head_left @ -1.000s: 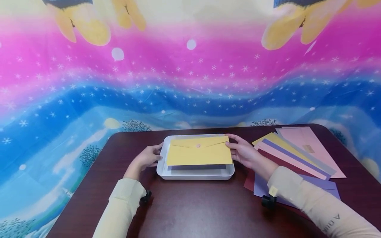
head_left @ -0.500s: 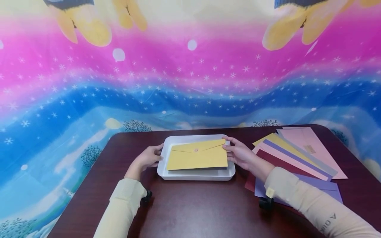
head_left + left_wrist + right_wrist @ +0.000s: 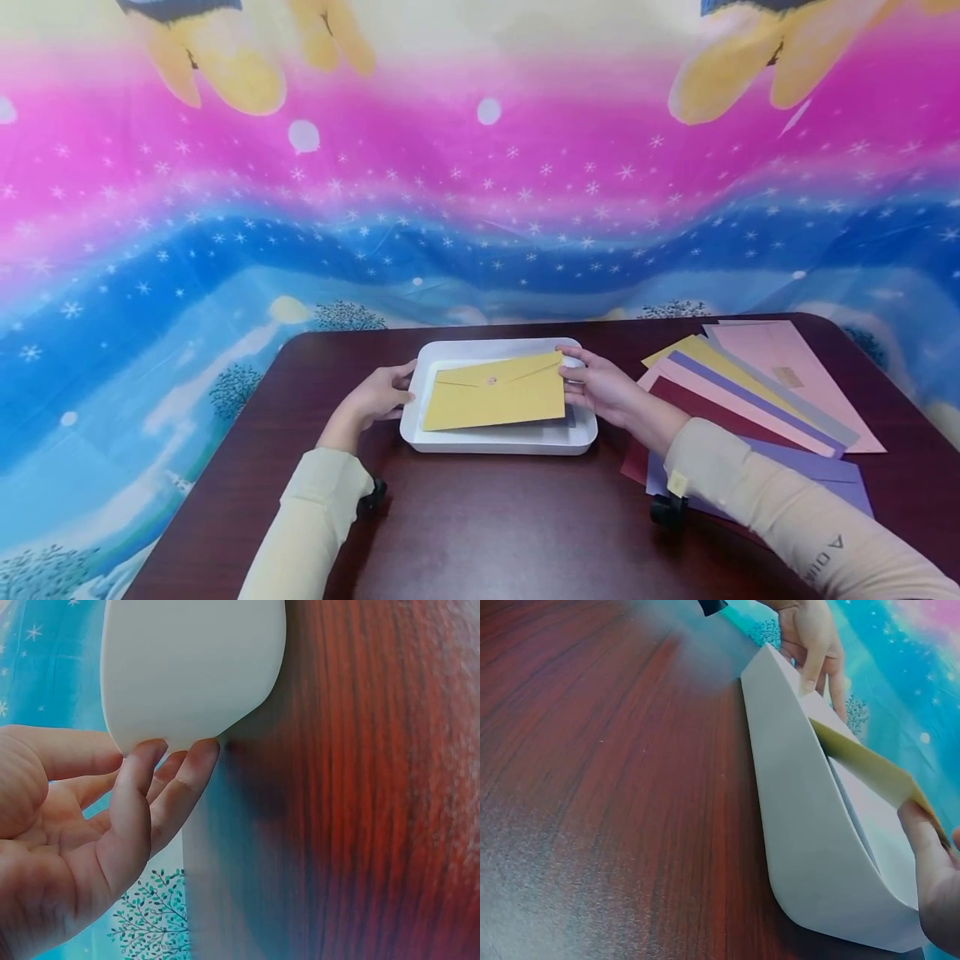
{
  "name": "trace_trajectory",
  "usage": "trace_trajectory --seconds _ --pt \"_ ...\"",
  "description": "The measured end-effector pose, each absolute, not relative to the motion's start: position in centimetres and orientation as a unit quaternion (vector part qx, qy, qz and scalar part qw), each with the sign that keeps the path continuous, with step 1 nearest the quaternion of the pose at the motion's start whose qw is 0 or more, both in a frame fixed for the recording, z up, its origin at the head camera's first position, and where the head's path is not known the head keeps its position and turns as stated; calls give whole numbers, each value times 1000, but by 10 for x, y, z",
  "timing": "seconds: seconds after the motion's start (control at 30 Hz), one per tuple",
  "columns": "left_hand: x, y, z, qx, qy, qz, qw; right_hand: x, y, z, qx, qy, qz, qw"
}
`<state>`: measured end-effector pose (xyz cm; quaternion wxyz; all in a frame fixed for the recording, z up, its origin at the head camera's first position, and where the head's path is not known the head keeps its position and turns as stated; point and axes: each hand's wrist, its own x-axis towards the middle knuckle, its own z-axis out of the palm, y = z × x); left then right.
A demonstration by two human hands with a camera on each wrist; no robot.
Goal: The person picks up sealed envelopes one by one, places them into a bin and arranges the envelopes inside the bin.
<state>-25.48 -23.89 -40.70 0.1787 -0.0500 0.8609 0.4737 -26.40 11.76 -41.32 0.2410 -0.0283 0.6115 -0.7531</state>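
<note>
Dark wooden surface (image 3: 510, 525): left fingers (image 3: 139, 776) pinch white oblong tray (image 3: 495, 446); right fingers (image 3: 919, 829) pinch yellow paper envelope (image 3: 491, 396), apparently mid-placement; lowering seems due.

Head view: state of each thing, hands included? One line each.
Yellow envelope: flap folded down, tilted, right end raised inside the white tray's outline.
White tray: right side up on the table.
Left hand: grips the tray's left end.
Right hand: pinches the yellow envelope's right end.
Pink envelope with gold label: lying flat, partly overlapped.
Burgundy envelope: partly overlapped.
Frontmost purple envelope: partly hidden by the sleeve.
</note>
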Motion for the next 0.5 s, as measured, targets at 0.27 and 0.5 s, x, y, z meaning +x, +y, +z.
trace_trajectory --seconds 0.27,0.5 --pt "-255 -239 -407 -50 860 476 176 -263 121 -407 -32 614 -745 259" --pt "-256 -238 -407 -59 862 473 175 -262 131 -398 -39 611 -745 263"
